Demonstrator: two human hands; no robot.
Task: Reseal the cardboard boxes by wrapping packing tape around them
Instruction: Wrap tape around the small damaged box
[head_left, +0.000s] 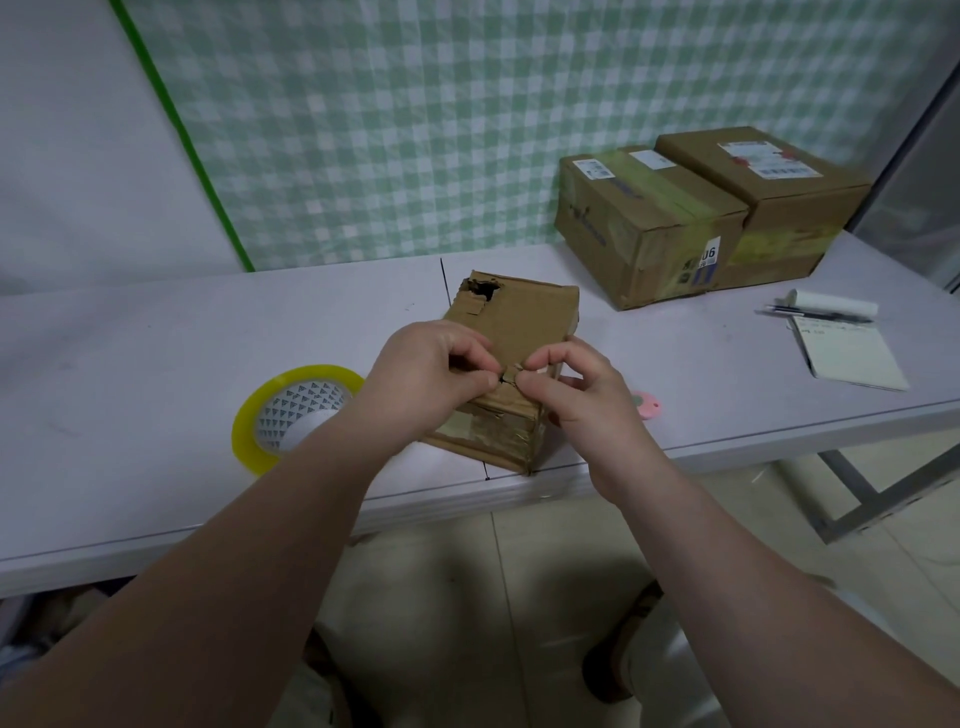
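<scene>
A small torn cardboard box (519, 322) stands near the front edge of the white table (156, 332), with a ragged hole at its far top corner and old tape on its near face. My left hand (426, 374) pinches a torn flap at the box's near top edge. From the other side my right hand (576, 395) pinches the same flap edge, the fingertips of both hands almost meeting. A roll of yellowish packing tape (291, 415) lies flat on the table to the left, partly behind my left forearm.
Two larger taped cardboard boxes (675, 218) sit side by side at the back right. A notepad (847, 353), a pen (815, 313) and a white paper roll (831, 304) lie at the right. A small pink disc (644, 404) rests beside my right hand. A green checked curtain hangs behind.
</scene>
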